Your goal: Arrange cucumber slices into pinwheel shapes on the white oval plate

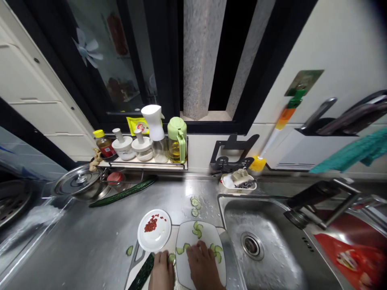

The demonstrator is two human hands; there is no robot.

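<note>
My left hand (162, 272) is over the cutting board (134, 270), its fingers closed together, with a cucumber slice (171, 257) at its thumb side. A dark green length of cucumber (144, 274) lies just left of that hand. My right hand (203, 266) reaches over a white square plate (201, 227), fingers slightly apart and pointing down at it. Curved cucumber slices lie on this plate in small fans: one group (197, 229) at the far side, another (216, 252) at the right, and a third (182, 249) beside my right thumb. My fingertips' undersides are hidden.
A round white plate (154, 237) holds chopped red pieces. More slices (195, 205) and a single one (129, 250) lie on the steel counter. A whole cucumber (123, 194) rests below the condiment rack (145, 164). To the right is the sink (263, 229); knives (320, 112) hang on the wall.
</note>
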